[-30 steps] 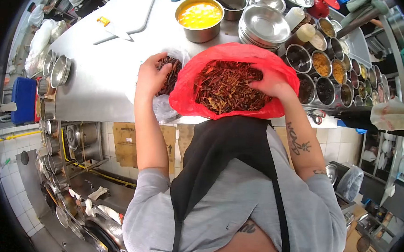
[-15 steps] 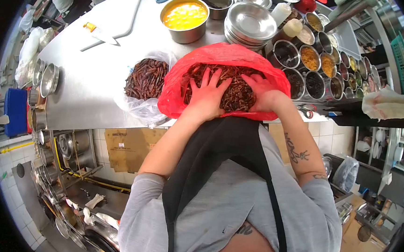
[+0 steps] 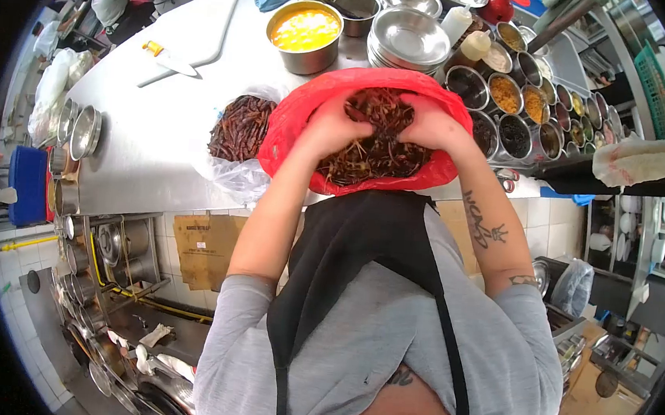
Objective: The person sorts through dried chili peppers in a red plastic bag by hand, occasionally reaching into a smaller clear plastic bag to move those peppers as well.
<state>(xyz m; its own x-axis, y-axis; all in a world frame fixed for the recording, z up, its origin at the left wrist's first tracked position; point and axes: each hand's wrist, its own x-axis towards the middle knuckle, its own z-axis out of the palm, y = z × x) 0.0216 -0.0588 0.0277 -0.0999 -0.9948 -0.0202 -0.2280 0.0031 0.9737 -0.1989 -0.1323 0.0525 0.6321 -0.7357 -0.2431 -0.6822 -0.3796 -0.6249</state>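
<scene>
A red plastic bag point(image 3: 288, 131) lies wide open at the counter's front edge, filled with dark reddish-brown dried chillies point(image 3: 370, 160) with thin pale stems. Both my hands are inside it. My left hand point(image 3: 336, 127) curls into the heap from the left, its fingertips buried. From the right, my right hand point(image 3: 429, 124) does the same, thumb pointing inward. A clump of chillies is squeezed up between the two hands. Just left of the red bag, a clear plastic bag point(image 3: 230, 177) holds more dark dried pods point(image 3: 241, 129).
Behind the bag stand a pot of yellow liquid point(image 3: 306, 36) and stacked steel bowls point(image 3: 410, 39). Several seasoning tins point(image 3: 504, 94) crowd the right. A knife point(image 3: 171, 61) lies by a white cutting board point(image 3: 195, 28); steel bowls point(image 3: 85, 132) sit at the left edge.
My hands were spread flat on the chillies. They have since pushed deeper toward the bag's far side and curled inward, lifting a clump between them.
</scene>
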